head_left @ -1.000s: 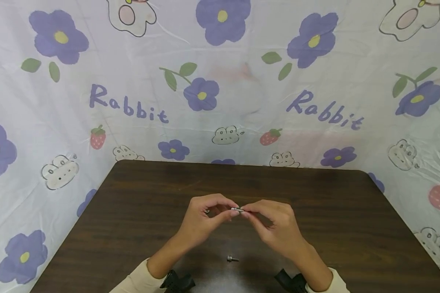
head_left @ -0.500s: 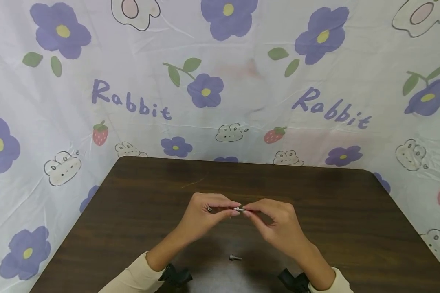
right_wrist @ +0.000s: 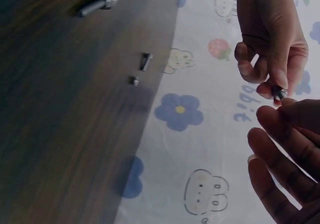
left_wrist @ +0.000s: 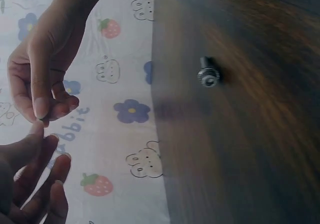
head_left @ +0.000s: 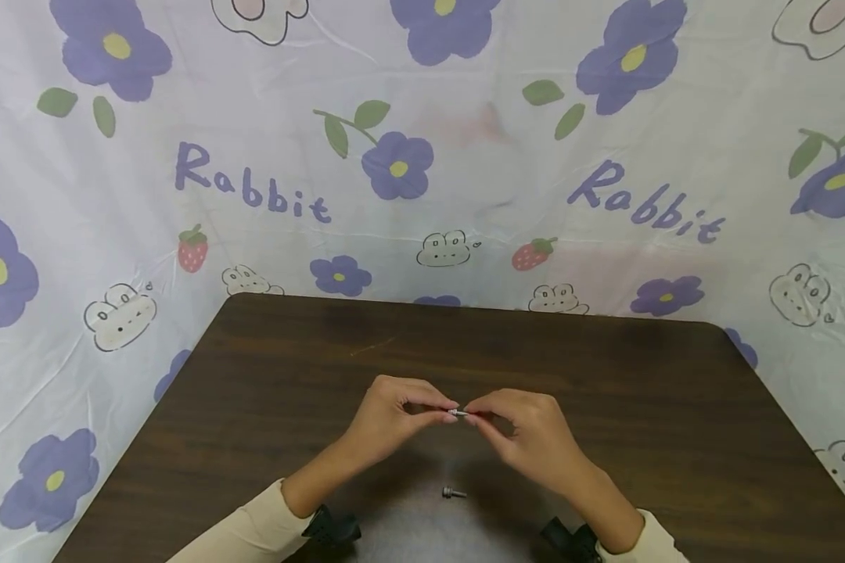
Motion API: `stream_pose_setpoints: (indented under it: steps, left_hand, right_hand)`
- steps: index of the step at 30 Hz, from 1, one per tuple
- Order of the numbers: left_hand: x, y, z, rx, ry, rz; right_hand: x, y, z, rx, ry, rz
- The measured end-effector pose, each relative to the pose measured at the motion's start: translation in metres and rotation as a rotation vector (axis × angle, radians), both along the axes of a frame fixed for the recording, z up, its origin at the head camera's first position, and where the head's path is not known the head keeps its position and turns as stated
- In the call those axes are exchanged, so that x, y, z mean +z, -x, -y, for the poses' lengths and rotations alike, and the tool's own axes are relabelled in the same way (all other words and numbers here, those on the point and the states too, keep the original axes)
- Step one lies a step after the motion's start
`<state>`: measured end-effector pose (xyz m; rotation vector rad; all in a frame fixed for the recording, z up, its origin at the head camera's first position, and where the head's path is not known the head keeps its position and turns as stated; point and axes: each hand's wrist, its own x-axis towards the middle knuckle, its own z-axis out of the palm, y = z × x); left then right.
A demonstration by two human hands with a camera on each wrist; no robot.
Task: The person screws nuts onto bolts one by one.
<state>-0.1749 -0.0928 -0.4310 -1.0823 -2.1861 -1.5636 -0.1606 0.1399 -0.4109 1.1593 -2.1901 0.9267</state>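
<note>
In the head view, a small metal screw (head_left: 456,412) is held between both hands above the table. My left hand (head_left: 389,414) pinches its thicker end between thumb and fingertips. From the other side my right hand (head_left: 531,426) pinches the thin end. The right wrist view shows the screw's dark metal end (right_wrist: 280,93) at the meeting fingertips; in the left wrist view the fingers mostly hide it. A second screw (head_left: 454,493) with a ridged round head lies on the tabletop, nearer the body than the hands. Its socket head (left_wrist: 209,77) faces the left wrist camera.
The right wrist view also shows a small pin-like metal piece (right_wrist: 145,61) and a tiny nut-like piece (right_wrist: 134,80) farther along the dark wooden table (head_left: 296,344). Behind the table hangs a white cloth (head_left: 465,180) printed with flowers and rabbits.
Both hands keep their pinch on the screw, and they sit slightly lower in view. A small metal piece glimpsed through the left hand's gap is now hidden. The head view has tilted down slightly.
</note>
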Motion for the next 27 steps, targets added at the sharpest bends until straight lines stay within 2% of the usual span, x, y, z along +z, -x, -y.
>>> stream_pose_setpoints:
  steps: [8,15,21,27]
  left_hand:
    - [-0.012,-0.003,-0.001,0.097,0.18,0.117]
    - [-0.023,-0.003,-0.003,0.162,0.351,0.125]
    - [-0.032,-0.002,-0.007,0.179,0.476,0.167]
    - [-0.043,0.0,-0.013,0.175,0.555,0.189]
  right_hand:
    - [-0.014,0.003,-0.001,-0.04,-0.15,0.09]
    - [-0.021,0.005,0.002,-0.083,-0.298,0.195]
    - [-0.025,0.006,0.005,-0.081,-0.386,0.303]
    - [-0.035,0.01,0.007,-0.055,-0.445,0.389]
